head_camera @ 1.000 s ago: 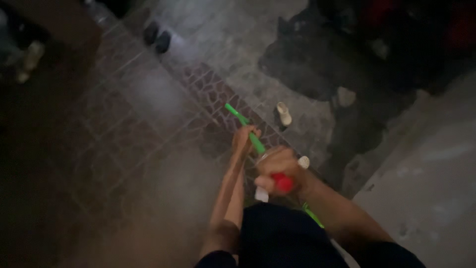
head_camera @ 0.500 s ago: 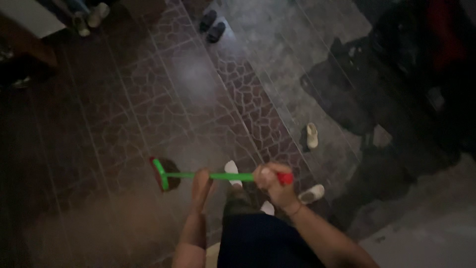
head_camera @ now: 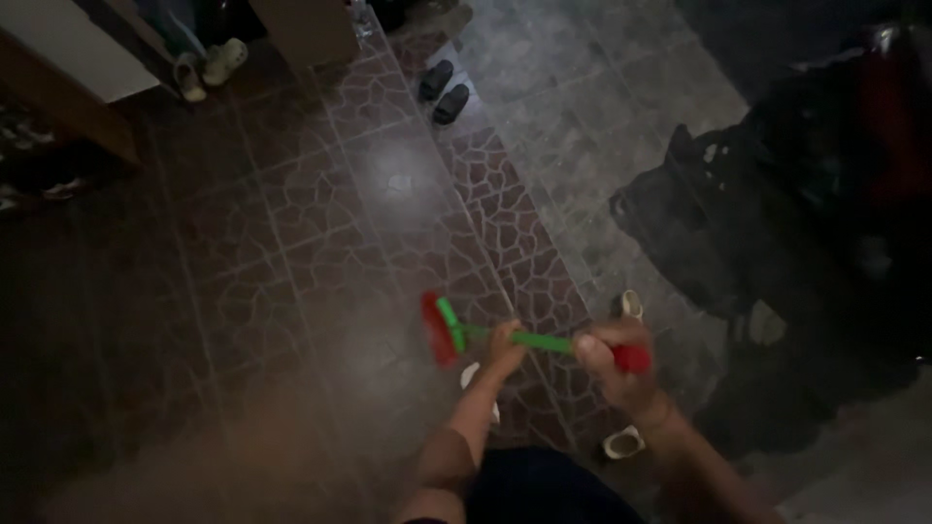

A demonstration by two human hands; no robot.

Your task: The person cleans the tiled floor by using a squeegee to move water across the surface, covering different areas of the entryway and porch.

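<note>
I hold a broom with a green handle (head_camera: 539,341) and a red and green head (head_camera: 442,328) over a dim tiled floor (head_camera: 320,223). My left hand (head_camera: 505,346) grips the handle near its middle. My right hand (head_camera: 612,357) is closed round the red end cap (head_camera: 631,358) of the handle. The broom head sits low over the brown patterned tiles, left of my hands.
A pair of dark sandals (head_camera: 444,90) lies at the top centre. Light slippers (head_camera: 621,442) lie near my feet, another (head_camera: 629,304) just beyond. Pale shoes (head_camera: 209,66) rest by wooden furniture (head_camera: 68,87) top left. A dark bulky heap (head_camera: 777,204) fills the right.
The broom head has swung from the left toward the right and sits closer to my hands. Both hands shifted right with the handle. The view has panned slightly.
</note>
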